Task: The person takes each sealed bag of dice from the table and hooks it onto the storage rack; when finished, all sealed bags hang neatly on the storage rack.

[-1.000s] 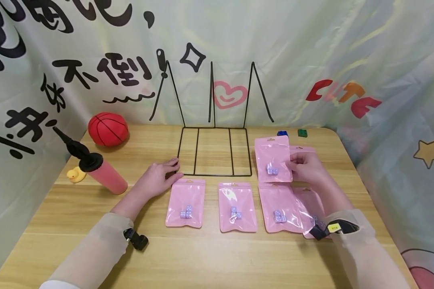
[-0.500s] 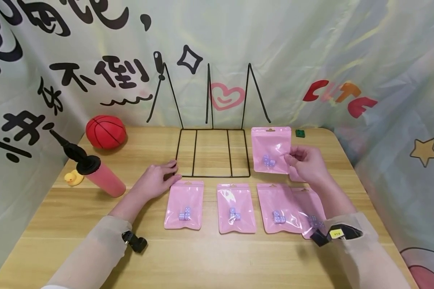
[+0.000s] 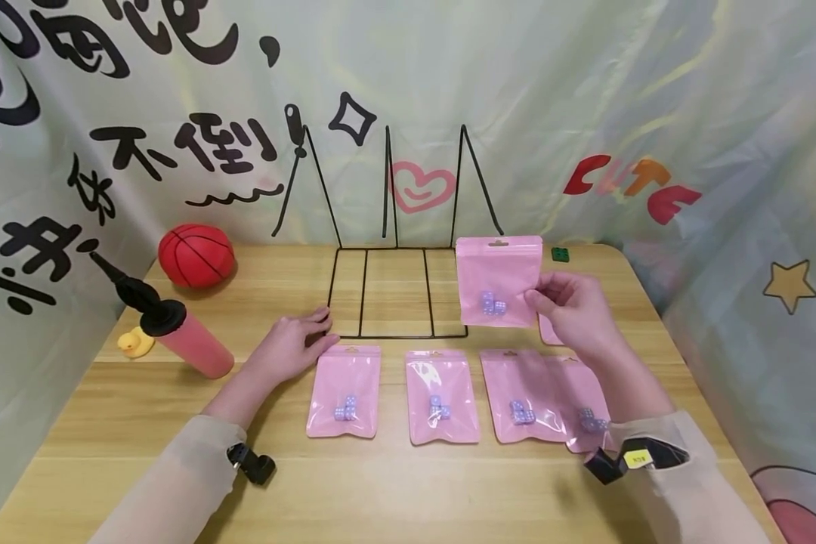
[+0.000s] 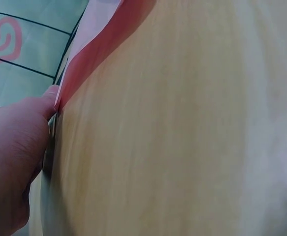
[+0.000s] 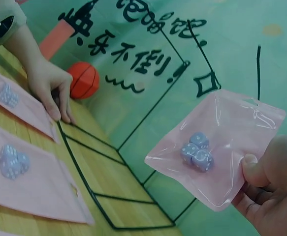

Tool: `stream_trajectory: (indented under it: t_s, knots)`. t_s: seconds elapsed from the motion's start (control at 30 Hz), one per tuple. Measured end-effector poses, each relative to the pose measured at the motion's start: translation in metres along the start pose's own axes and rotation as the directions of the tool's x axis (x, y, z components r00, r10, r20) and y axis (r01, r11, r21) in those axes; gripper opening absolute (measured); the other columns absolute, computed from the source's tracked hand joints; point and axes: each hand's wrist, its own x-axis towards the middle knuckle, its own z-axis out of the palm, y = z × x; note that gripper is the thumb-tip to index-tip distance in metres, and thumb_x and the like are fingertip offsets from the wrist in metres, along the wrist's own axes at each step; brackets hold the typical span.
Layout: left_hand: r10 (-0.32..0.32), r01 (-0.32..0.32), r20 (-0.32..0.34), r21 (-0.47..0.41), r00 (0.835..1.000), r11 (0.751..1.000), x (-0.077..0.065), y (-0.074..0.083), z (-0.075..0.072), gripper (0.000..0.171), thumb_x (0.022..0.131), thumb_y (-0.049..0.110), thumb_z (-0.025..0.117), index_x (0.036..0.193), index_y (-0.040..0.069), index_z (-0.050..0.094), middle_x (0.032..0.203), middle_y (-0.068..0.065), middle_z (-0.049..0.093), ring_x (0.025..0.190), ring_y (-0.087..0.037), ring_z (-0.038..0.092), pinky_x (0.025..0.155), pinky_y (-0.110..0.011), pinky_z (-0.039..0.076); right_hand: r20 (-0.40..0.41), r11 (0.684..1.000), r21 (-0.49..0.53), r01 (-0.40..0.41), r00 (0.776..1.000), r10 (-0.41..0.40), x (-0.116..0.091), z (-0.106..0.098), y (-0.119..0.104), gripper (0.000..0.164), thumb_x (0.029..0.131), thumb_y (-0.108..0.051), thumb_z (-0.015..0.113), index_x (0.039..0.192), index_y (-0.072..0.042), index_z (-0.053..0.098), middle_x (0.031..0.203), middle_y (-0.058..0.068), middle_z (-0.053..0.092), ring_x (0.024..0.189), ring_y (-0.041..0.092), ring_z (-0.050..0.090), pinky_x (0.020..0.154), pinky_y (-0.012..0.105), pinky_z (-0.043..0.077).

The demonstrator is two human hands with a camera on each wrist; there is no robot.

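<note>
My right hand (image 3: pixel 574 310) pinches the side edge of a pink zip bag (image 3: pixel 498 261) between thumb and fingers. Lilac dice (image 5: pixel 198 152) lie inside the bag, which hangs upright over the right side of a black wire display rack (image 3: pixel 427 295). My left hand (image 3: pixel 289 347) holds the rack's left front corner, thumb and fingertips at the wire. Just in front of that thumb lies another pink bag of dice (image 3: pixel 343 374). The left wrist view shows the left hand (image 4: pixel 17 147) beside a bag's pink edge (image 4: pixel 86 61).
More pink bags of dice (image 3: pixel 442 378) lie in a row before the rack, two overlapping at right (image 3: pixel 517 378). Another bag (image 3: pixel 549 331) is partly hidden behind my right hand. A red ball (image 3: pixel 196 255), pink bottle (image 3: pixel 193 344), yellow duck (image 3: pixel 136 342) and green block (image 3: pixel 561 255) stand around.
My right hand has lifted the pink bag off the bags at right and moved it left toward the rack. My left hand stays at the rack's corner.
</note>
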Motion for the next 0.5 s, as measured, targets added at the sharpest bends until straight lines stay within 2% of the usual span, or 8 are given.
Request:
stream_trajectory:
  t_s: [0.13, 0.33, 0.5]
  knots:
    - [-0.002, 0.002, -0.002, 0.003, 1.000, 1.000, 0.000, 0.000, 0.001, 0.050, 0.103, 0.039, 0.072, 0.134, 0.000, 0.070, 0.149, -0.015, 0.058, 0.137, -0.036, 0.052, 0.111, -0.053, 0.046, -0.007, 0.999, 0.003, 0.039, 0.999, -0.039, -0.005, 0.003, -0.008, 0.013, 0.102, -0.001, 0.069, 0.108, 0.010, 0.071, 0.088, 0.006, 0.072, 0.073, 0.013, 0.061, 0.057, 0.021, 0.050]
    - [0.007, -0.007, -0.005, 0.010, 1.000, 1.000, 0.000, 0.001, 0.001, 0.049, 0.103, 0.036, 0.073, 0.133, -0.001, 0.070, 0.148, -0.017, 0.058, 0.137, -0.037, 0.052, 0.111, -0.054, 0.045, 0.014, 0.995, -0.008, 0.095, 0.995, -0.095, -0.012, 0.008, -0.020, 0.008, 0.100, 0.001, 0.071, 0.104, 0.007, 0.073, 0.086, 0.011, 0.072, 0.063, 0.015, 0.056, 0.047, 0.025, 0.045]
    - [0.017, -0.017, -0.010, 0.007, 1.000, 1.000, -0.002, 0.005, -0.002, 0.047, 0.102, 0.033, 0.075, 0.132, -0.003, 0.071, 0.146, -0.019, 0.059, 0.136, -0.038, 0.054, 0.111, -0.054, 0.046, 0.012, 0.990, 0.008, 0.139, 0.990, -0.139, -0.018, 0.009, -0.030, 0.006, 0.099, 0.004, 0.070, 0.103, 0.008, 0.073, 0.084, 0.011, 0.071, 0.060, 0.015, 0.056, 0.047, 0.025, 0.046]
